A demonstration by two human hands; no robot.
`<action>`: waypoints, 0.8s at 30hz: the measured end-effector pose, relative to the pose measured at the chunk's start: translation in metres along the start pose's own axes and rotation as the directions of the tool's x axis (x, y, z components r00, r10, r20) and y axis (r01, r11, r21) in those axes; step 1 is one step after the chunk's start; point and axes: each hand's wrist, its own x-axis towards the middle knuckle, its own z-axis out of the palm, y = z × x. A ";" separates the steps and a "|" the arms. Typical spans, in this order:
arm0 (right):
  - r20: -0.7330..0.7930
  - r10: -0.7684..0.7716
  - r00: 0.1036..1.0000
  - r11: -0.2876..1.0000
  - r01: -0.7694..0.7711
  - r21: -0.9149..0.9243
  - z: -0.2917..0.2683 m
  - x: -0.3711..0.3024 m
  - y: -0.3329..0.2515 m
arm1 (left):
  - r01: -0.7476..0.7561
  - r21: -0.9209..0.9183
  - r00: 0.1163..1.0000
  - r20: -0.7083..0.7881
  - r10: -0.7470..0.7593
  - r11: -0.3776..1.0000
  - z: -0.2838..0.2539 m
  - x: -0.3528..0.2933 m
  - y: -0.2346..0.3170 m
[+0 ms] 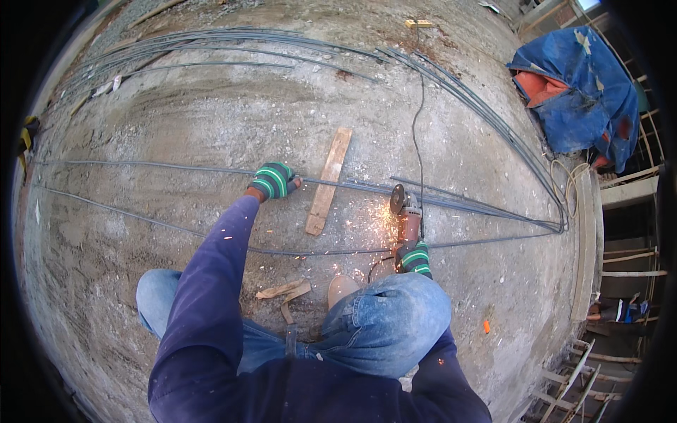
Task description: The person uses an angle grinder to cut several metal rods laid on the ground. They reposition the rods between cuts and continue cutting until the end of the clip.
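My left hand [275, 180], in a striped green and black glove, is closed around a long steel rebar [240, 171]. That rod crosses a wooden plank [330, 180] lying flat on the ground. My right hand [415, 258], gloved alike, grips the rear of an angle grinder [410, 224]. The grinder's dark disc [398, 198] meets the rods, and orange sparks [384, 224] spray toward me. Just where the disc touches is hard to make out. More rebar [486, 205] runs off to the right of the disc. A second rod [317, 252] passes nearer me, by the right hand.
A power cord [417, 127] stretches away to a yellow power strip [419, 24]. Bent rebar bundles [486, 113] lie at the far side. A blue tarp [582, 84] covers something at right. Wood scraps [285, 290] rest between my legs; an orange bit [486, 326] lies at right.
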 end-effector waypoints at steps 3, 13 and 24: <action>0.015 0.076 0.997 0.997 -0.076 -0.023 -0.002 -0.002 -0.007 | 0.020 -0.006 1.000 0.018 -0.020 1.000 -0.002 0.000 0.001; 0.013 0.093 0.996 0.995 -0.094 0.037 0.004 0.009 -0.001 | -0.009 -0.017 1.000 0.014 0.009 1.000 -0.001 0.000 -0.001; 0.081 0.219 0.972 0.960 -0.230 0.162 0.004 0.003 -0.008 | 0.011 -0.022 1.000 0.029 -0.010 1.000 -0.002 0.002 -0.001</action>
